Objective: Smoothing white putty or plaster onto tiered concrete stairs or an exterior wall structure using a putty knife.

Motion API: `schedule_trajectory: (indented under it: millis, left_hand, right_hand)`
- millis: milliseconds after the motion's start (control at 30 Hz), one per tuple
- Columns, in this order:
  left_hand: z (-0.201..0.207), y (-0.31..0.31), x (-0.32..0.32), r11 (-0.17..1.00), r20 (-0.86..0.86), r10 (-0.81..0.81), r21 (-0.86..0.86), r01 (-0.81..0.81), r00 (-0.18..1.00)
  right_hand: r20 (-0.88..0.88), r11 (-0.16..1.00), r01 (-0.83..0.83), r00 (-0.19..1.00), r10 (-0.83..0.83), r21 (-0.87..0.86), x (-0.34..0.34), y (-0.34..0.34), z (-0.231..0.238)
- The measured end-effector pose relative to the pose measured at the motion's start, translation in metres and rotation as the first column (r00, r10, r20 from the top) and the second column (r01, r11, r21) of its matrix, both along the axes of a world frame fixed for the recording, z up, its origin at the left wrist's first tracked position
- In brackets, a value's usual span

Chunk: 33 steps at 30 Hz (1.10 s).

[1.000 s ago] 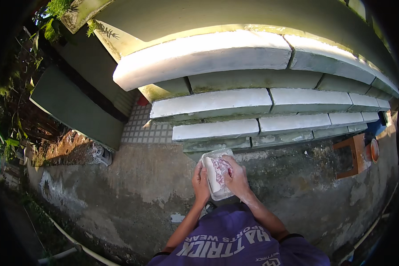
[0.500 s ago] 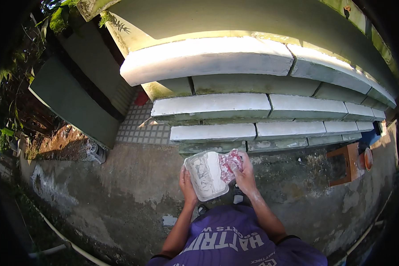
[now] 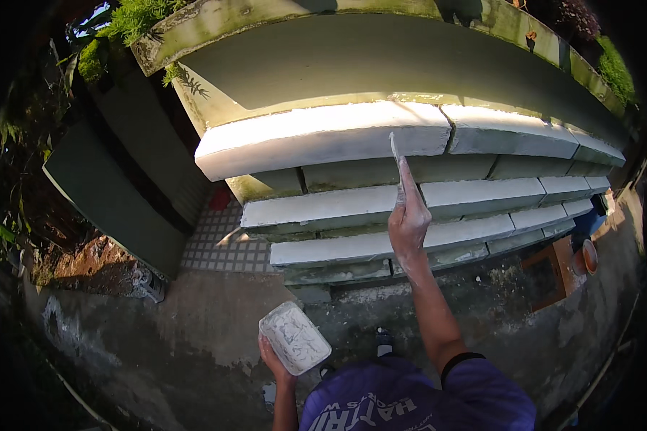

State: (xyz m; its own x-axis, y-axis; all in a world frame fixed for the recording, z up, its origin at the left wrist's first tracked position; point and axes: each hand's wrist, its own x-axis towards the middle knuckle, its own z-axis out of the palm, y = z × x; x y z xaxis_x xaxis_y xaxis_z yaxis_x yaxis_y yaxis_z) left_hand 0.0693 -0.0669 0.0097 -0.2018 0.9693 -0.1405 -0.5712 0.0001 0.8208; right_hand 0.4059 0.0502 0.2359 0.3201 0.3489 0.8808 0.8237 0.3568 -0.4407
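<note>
My right hand (image 3: 410,219) is stretched out ahead, closed around a thin putty spreader (image 3: 396,149) seen nearly edge-on, its tip coated white. That tip lies over the front face of the top white ledge (image 3: 316,144); whether it touches, I cannot tell. White smears cover my right fingers and wrist. Lower down and to the left, my left hand (image 3: 274,359) grips the side of a shallow rectangular plastic tub (image 3: 293,337). White paste streaks the tub's inside.
Two lower white-topped ledges (image 3: 323,251) step down beneath the top one. A green door panel (image 3: 115,194) stands left, by a tiled floor (image 3: 219,241). On the right are a brown wooden frame (image 3: 553,269) and an orange bucket (image 3: 589,256). Concrete ground (image 3: 194,323) lies below.
My right hand has moved from the tub up and forward to the top ledge with the spreader. My left hand and the tub have dropped lower and left. The view has tilted up.
</note>
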Motion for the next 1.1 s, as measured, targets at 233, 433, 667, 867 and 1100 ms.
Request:
schedule_trajectory:
  millis: [233,433,667,867,1100]
  left_hand:
    - [-0.017,-0.01,-0.017,0.999,0.0,0.034,0.003,-0.034,0.999]
    - [-0.047,-0.016,-0.03,0.999,0.017,0.033,0.027,-0.033,0.999]
    - [-0.055,-0.005,-0.012,0.975,0.074,-0.169,-0.131,0.178,0.983]
    - [0.013,0.024,0.075,0.987,-0.044,-0.134,-0.091,0.129,0.99]
    - [0.033,0.03,0.147,0.963,-0.035,-0.262,-0.072,0.259,0.964]
  right_hand:
    - [-0.114,0.993,-0.084,0.989,0.094,0.087,-0.028,0.023,-0.004]
    - [-0.761,0.888,-0.382,0.487,0.428,0.255,-0.013,-0.002,-0.046]
    - [-0.889,0.864,-0.209,-0.133,0.439,0.458,0.046,-0.053,-0.122]
    - [-0.914,0.903,-0.192,-0.216,0.343,0.384,0.065,-0.106,-0.156]
    - [-0.921,0.903,-0.239,-0.249,0.299,0.357,0.076,-0.12,-0.146]
